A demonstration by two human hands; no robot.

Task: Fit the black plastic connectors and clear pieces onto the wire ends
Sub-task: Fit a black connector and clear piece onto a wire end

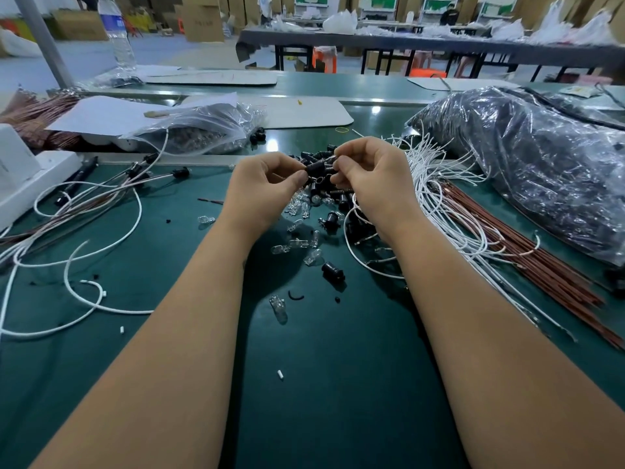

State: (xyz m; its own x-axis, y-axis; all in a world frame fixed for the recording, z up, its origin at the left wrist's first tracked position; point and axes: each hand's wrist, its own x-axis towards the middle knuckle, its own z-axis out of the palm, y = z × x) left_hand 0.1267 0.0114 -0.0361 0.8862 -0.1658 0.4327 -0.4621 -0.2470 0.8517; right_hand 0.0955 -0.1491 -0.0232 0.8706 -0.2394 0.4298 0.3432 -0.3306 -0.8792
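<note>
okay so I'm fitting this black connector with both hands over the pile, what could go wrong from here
The black connector is pinched between your left hand and right hand above the pile; dropped, it could vanish among the loose connectors. The clear pieces beneath your wrists could get knocked or crushed. The white wires beside your right forearm might snag.

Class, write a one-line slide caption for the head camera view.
Both hands, left and right, hold a black connector above loose connectors and clear pieces.
</note>
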